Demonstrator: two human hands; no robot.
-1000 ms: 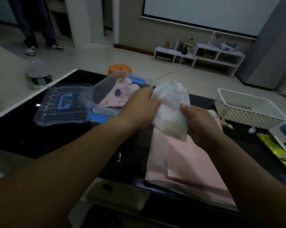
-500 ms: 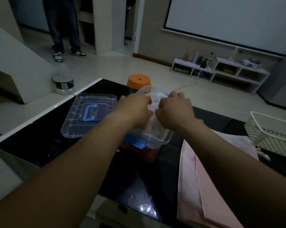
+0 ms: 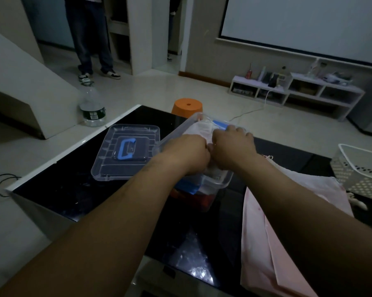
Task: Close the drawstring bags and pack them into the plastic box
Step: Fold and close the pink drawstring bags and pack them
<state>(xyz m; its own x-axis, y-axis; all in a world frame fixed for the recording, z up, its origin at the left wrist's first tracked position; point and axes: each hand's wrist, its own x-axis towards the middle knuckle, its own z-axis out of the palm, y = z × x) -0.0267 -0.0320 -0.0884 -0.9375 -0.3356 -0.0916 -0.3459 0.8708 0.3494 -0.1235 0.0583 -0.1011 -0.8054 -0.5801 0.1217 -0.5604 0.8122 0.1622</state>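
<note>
White drawstring bag (image 3: 199, 128) grasped by both hands at frame centre. Left hand (image 3: 188, 152) and right hand (image 3: 232, 147) curled over it side by side, knuckles up, fingertips hidden. Bag pressed down inside clear plastic box (image 3: 223, 182), its upper end seen near far rim. Clear lid (image 3: 108, 168) with blue handle laid flat just left of box on black table (image 3: 63, 189). Pink bags (image 3: 264, 243) stacked at lower right. White perforated basket (image 3: 352, 179) seen at right edge. Orange stool (image 3: 188, 106) seen beyond table's far edge.
</note>
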